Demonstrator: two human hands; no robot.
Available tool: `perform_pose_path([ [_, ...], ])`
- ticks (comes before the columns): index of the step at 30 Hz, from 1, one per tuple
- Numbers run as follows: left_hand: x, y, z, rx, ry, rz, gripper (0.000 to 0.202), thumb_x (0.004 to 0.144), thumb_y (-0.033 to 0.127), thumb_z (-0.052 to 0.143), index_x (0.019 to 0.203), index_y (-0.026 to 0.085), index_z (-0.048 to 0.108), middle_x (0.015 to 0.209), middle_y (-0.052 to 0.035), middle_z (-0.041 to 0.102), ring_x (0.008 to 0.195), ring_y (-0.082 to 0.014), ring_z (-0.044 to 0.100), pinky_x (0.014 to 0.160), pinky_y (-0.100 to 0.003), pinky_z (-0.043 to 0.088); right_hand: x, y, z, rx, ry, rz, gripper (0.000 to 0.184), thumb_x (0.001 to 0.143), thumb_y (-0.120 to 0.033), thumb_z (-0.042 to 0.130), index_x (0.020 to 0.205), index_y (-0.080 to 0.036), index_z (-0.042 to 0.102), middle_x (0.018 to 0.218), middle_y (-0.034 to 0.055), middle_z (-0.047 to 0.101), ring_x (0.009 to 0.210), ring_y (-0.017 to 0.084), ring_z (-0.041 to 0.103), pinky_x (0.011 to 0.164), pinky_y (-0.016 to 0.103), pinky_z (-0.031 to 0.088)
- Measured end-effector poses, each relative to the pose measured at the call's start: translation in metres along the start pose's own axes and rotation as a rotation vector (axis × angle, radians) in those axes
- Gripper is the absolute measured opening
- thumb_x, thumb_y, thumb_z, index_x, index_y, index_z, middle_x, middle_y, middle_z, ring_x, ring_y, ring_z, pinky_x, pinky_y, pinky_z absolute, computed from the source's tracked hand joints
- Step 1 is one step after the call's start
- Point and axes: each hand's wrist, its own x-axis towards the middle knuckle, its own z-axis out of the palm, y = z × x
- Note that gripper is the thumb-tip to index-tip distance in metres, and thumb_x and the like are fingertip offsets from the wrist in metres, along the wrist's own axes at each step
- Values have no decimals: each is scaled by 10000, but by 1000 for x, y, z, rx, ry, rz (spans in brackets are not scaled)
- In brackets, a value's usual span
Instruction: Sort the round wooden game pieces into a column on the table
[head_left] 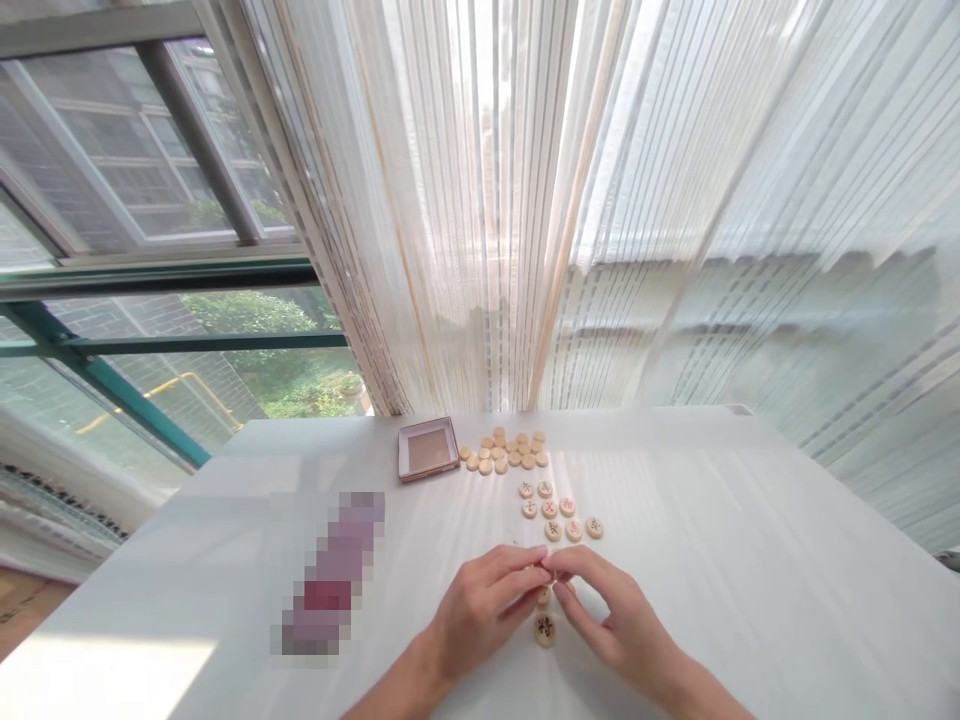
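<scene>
My left hand [484, 600] and my right hand [611, 610] meet fingertip to fingertip low over the white table [750, 560], both pinched round a small round wooden piece that I can barely see between them. Just below the fingers lie two more wooden discs, one [545, 629] face up with a dark character and one [542, 598] partly hidden by my fingers. Beyond the hands, several face-up discs [559, 510] lie spread in loose rows. A pile of blank-side discs [506, 452] sits farther back.
A shallow square box [427, 450] with a pink rim lies at the back, left of the pile. A blurred purple-red patch [334, 575] covers the table's left part. Sheer striped curtains hang behind the table; a window is at the left.
</scene>
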Motion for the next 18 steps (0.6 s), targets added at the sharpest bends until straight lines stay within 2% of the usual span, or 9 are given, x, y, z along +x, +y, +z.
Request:
perform_pose_path([
  [7,0,0,-1,-8,3,17,336,987,62,654,1306,169,656,1233,-158,776,1129,-242,769,934,-323,665,-2,6,1,-63,46,-24,260,1013,-134,555,1224,-259,640,1047,48,755,919,190,736,841,283,610],
  [13,0,3,-3,-65,3,-20,386,994,51,636,1344,214,645,1231,-130,785,1106,-235,780,918,-321,668,-2,3,0,-59,50,-1,211,1022,-162,574,1186,-263,660,994,38,762,862,190,732,801,289,611],
  [15,-1,6,0,-113,18,-83,371,990,52,638,1316,227,669,1205,-115,794,1084,-232,785,925,-330,663,-1,3,0,-61,57,9,187,1022,-172,583,1164,-263,662,987,42,757,849,196,725,788,300,610],
  [18,-4,11,6,-221,90,-292,258,987,102,661,1198,230,736,1102,-76,818,1008,-221,797,909,-324,665,0,4,0,-68,67,14,174,1021,-179,581,1155,-261,656,987,55,745,844,209,714,777,323,610],
])
